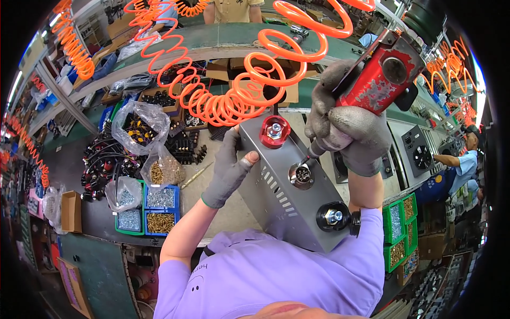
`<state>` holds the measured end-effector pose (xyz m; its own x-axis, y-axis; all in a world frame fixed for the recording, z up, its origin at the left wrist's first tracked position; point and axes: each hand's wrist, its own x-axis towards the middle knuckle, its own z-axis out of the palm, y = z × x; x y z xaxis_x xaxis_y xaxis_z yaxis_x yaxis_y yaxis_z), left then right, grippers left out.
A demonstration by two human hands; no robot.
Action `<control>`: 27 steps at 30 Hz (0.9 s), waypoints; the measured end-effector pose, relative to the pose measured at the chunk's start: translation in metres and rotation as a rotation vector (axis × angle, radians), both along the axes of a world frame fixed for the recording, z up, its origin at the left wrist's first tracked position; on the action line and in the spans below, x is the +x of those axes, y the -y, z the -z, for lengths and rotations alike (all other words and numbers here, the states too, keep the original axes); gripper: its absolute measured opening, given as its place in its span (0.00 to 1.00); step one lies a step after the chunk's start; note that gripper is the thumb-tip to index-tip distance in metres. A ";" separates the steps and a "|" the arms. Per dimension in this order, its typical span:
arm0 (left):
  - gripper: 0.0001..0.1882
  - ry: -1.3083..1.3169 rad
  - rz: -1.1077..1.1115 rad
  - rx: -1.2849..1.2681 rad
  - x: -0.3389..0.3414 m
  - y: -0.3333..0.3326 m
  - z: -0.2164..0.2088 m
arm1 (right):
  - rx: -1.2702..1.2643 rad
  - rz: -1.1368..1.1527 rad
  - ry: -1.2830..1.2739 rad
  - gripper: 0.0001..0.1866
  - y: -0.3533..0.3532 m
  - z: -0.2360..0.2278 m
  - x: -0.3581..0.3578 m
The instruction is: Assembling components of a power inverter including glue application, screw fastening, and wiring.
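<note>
A grey sheet-metal box point(311, 202) with vent slots leans in front of my body. My left hand point(227, 173), in a grey glove with a bare thumb tip, grips its left edge near the far end. My right hand point(353, 125), gloved too, is wrapped round a worn red power screwdriver point(380, 80). The driver's tip points down at the rim of a round metal socket point(302, 176) in the panel's middle; contact is unclear. A red terminal point(274, 131) with a bolt sits beyond it, and a black terminal point(333, 216) sits nearer me.
Orange coiled air hoses point(234, 103) hang over the bench. At left are blue bins point(162, 198) of screws, plastic bags point(139, 127) of parts and dark cables point(103, 159). Green bins point(394, 250) stand at right. A co-worker point(465, 165) is at far right, another person point(234, 10) beyond the bench.
</note>
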<state>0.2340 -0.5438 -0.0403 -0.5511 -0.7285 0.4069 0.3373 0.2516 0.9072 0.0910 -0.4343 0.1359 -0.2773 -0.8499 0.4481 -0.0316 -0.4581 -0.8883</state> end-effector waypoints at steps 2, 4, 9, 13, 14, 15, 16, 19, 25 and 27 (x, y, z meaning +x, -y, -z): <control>0.40 -0.005 0.062 0.035 -0.001 0.002 0.002 | -0.006 0.009 0.015 0.26 -0.001 0.002 -0.001; 0.40 0.004 0.057 0.041 -0.001 0.002 0.002 | -0.011 0.015 0.034 0.26 -0.001 0.004 -0.001; 0.41 0.011 0.064 0.048 -0.002 0.001 0.000 | -0.010 0.075 -0.046 0.25 -0.003 0.001 0.001; 0.41 0.043 0.054 0.042 0.001 0.001 -0.004 | -0.010 0.062 -0.036 0.24 0.000 0.005 -0.002; 0.40 0.070 0.052 0.040 0.003 0.000 -0.005 | -0.011 0.013 -0.025 0.24 0.000 0.005 -0.002; 0.40 0.070 0.046 0.039 0.003 -0.001 -0.004 | -0.012 -0.037 -0.014 0.25 0.001 0.005 -0.002; 0.38 0.047 -0.051 -0.053 0.000 -0.004 -0.003 | -0.013 -0.036 -0.014 0.25 0.000 0.003 -0.001; 0.30 0.029 -0.363 -0.363 0.003 -0.026 -0.019 | -0.038 -0.053 -0.062 0.24 -0.001 0.000 -0.005; 0.14 0.118 -0.178 -1.104 0.004 -0.058 -0.071 | -0.199 -0.073 0.005 0.25 -0.001 -0.010 -0.030; 0.14 0.069 -0.122 -1.176 -0.020 -0.070 -0.085 | -0.329 0.000 0.055 0.24 -0.013 -0.022 -0.042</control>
